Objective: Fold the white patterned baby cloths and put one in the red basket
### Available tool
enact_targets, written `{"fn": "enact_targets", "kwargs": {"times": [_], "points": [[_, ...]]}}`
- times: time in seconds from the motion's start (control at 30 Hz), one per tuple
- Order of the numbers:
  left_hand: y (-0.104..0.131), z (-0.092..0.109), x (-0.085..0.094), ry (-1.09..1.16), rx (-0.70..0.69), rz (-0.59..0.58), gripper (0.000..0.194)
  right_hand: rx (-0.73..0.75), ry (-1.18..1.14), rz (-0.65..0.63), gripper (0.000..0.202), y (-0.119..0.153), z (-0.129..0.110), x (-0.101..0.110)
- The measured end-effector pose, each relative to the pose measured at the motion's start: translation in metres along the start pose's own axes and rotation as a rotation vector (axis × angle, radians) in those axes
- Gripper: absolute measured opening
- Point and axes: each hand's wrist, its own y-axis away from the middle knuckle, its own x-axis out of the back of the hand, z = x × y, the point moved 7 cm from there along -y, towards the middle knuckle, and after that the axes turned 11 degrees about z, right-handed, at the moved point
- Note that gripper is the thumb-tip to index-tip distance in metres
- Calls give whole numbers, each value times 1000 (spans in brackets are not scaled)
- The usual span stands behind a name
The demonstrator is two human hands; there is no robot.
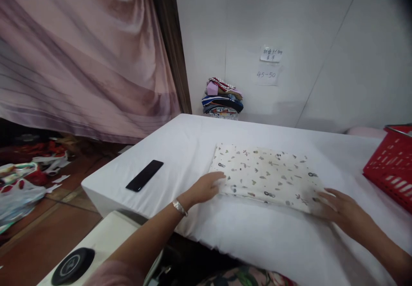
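A folded cream cloth [262, 174] with small grey, green and black prints lies flat on the white-covered table [180, 157]. My left hand [207, 187], with a silver bracelet at its wrist, is closed on the cloth's near left corner, fingers on top and thumb by the edge. At the near right corner is my right hand [343, 213], its fingers smeared by motion. Whether it grips the cloth or only touches it I cannot tell.
A black phone [144, 176] lies at the table's left. The red basket [392, 166] stands at the right edge. Folded clothes [222, 98] are stacked beyond the far edge. A pink curtain [96, 54] hangs at left, above plastic bags [19, 200] on the floor.
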Motion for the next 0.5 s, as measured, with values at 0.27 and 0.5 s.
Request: {"fn": "enact_targets", "kwargs": {"times": [0.27,0.5], "points": [[-93,11,-33,-233,-58,3,49,447,147,-255,51,-18,-123,-96],[-141,-26,-65,-356,26,14,51,555,210,-315,56,-53,-167,-151]]}}
